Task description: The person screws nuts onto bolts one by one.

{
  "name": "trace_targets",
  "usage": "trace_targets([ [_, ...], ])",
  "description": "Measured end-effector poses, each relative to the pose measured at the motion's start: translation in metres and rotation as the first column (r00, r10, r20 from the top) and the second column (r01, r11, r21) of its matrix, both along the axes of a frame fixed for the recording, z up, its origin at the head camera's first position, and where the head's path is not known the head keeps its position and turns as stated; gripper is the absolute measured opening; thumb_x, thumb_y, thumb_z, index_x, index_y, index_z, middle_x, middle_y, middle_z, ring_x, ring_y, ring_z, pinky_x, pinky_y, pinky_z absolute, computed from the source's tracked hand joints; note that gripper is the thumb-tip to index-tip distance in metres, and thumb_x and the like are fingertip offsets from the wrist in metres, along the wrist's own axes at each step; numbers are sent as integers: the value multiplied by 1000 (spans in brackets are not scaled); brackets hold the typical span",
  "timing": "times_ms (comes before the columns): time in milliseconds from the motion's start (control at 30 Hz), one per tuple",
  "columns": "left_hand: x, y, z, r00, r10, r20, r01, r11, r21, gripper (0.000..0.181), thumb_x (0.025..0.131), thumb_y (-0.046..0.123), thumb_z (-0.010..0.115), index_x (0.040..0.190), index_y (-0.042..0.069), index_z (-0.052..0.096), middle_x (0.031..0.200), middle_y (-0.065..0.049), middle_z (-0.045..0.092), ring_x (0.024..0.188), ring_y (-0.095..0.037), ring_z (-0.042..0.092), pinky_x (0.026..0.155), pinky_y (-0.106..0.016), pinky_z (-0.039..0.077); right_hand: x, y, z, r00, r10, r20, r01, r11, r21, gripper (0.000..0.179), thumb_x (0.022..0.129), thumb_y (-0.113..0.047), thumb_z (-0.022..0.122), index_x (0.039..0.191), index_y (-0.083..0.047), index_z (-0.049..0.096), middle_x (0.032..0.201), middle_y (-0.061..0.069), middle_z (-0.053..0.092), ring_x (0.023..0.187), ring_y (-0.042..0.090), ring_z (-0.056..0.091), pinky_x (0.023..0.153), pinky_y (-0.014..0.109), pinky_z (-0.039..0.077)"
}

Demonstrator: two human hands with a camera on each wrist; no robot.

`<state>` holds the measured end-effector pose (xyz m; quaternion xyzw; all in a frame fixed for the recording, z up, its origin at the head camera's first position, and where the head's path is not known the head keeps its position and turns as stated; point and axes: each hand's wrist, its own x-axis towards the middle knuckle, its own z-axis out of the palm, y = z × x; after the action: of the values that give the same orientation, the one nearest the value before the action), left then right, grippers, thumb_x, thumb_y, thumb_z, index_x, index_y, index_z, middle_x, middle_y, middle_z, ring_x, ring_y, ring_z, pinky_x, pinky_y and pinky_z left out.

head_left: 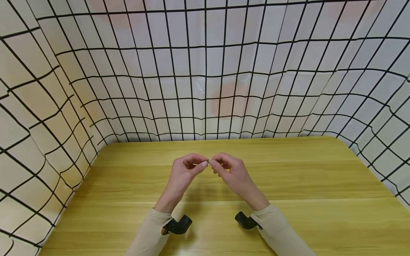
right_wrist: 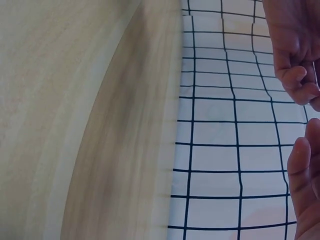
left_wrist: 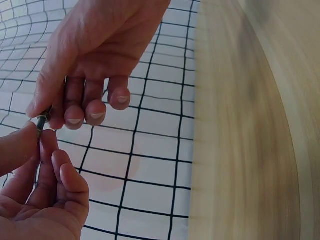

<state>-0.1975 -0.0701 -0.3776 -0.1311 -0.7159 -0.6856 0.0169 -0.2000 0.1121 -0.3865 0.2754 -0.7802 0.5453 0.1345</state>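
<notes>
Thumb and fingertips of my left hand point(head_left: 182, 174) pinch one end of a small metal bolt point(left_wrist: 41, 122). My right hand point(head_left: 235, 176) meets it from the other side, thumb and forefinger pinching the bolt's wider end, perhaps a head or nut. Fingertips cover most of the piece, so its full shape is hidden. In the left wrist view, the right hand's other fingers hang loosely bent, while those of the left curl below. Both hands are raised over the far half of the wooden table point(head_left: 134, 185). The right wrist view cuts the hands off at its edge and hides the bolt.
White sheeting behind a black grid net point(head_left: 205, 76) rises past the table's far edge and along both sides. A black wrist camera point(head_left: 179, 224) sits at the left sleeve cuff, another black camera point(head_left: 246, 220) at the right.
</notes>
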Motion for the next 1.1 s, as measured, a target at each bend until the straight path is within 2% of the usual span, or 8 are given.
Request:
trace_targets([
  [67,0,0,0,1000,0,1,0,1000,3,9,91,14,72,98,9,75,95,-7,69,83,-24,59,75,-35,46,1,0,1,1000,-3,1,3,1000,3,8,98,-5,60,97,-11,66,83,4,61,72,22,58,63,29,50],
  [200,-1,0,-1,1000,4,-9,-4,1000,9,10,91,12,72,99,7,75,94,-7,69,83,-23,60,75,-36,47,7,-1,13,1000,5,-27,-5,1000,15,14,97,-1,59,110,-4,65,93,4,63,78,24,59,67,30,49],
  [267,-1,-1,-1,1000,8,-18,-8,1000,13,10,91,11,71,99,6,75,94,-7,69,83,-23,61,75,-35,47,9,0,18,998,21,-51,-21,1000,17,22,95,2,61,116,-1,63,99,7,63,79,22,58,67,31,49],
  [367,-3,-2,-2,1000,13,-27,-13,1000,18,9,91,10,71,99,6,75,94,-7,69,83,-23,60,74,-34,47,10,1,23,993,49,-109,-46,999,22,29,89,7,66,117,2,61,103,12,61,78,22,57,64,32,49],
  [500,-3,-3,-1,1000,16,-25,-15,1000,18,9,91,10,71,98,6,75,94,-7,69,83,-23,60,73,-33,46,-3,4,7,980,63,-187,-58,998,34,27,87,5,71,112,-5,63,107,7,62,78,20,57,61,31,49],
  [567,-2,-3,-1,1000,15,-22,-15,1000,20,9,91,10,71,98,6,75,94,-8,69,83,-23,60,74,-33,46,-8,5,0,979,54,-198,-48,998,37,24,88,5,70,108,-7,65,104,4,62,79,20,57,60,30,48],
  [800,-2,-1,-2,1000,16,-19,-15,1000,23,11,91,10,71,99,4,75,94,-8,69,84,-22,61,75,-33,47,-8,3,-2,988,10,-157,-4,999,44,19,88,8,68,103,-4,66,97,6,63,81,23,57,60,31,46],
  [1100,-1,-2,0,1000,8,-31,-8,1000,-3,7,91,11,71,97,8,75,93,-7,69,79,-23,59,71,-32,46,-9,4,-9,997,19,-71,-15,998,56,4,99,-13,61,100,-15,63,90,-5,60,82,15,57,66,32,47],
])
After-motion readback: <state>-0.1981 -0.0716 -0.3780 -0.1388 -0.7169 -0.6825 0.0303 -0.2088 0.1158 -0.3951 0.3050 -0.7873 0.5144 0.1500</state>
